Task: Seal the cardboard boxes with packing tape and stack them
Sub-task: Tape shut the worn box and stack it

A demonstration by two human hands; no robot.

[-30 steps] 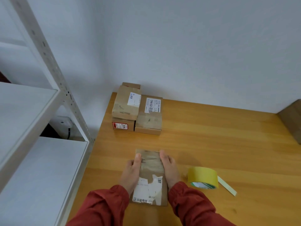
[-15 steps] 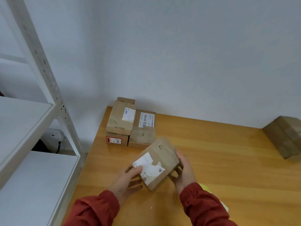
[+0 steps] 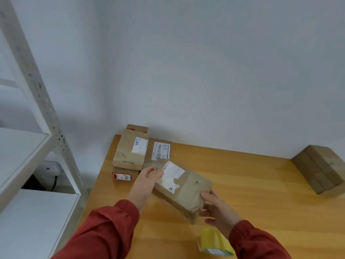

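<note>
A small taped cardboard box (image 3: 186, 191) with a torn white label is held tilted above the wooden table (image 3: 252, 193). My left hand (image 3: 144, 181) grips its far left end; my right hand (image 3: 214, 207) grips its near right end. Just beyond it, at the table's back left corner, stands a group of sealed boxes: one box (image 3: 130, 152) rests on a box with a red label (image 3: 121, 177), and a flat box with a barcode label (image 3: 158, 152) lies beside them. A yellow tape roll (image 3: 214, 242) lies below my right wrist.
Another cardboard box (image 3: 321, 169) sits at the table's right edge by the wall. A white metal shelf rack (image 3: 35, 146) stands to the left of the table, its upright post close to the table's left edge. The white wall runs behind the table.
Both hands lifted the box off the table, turned it and carried it away from me toward the group of boxes. The view tilted up; the tape roll now sits at the lower edge.
</note>
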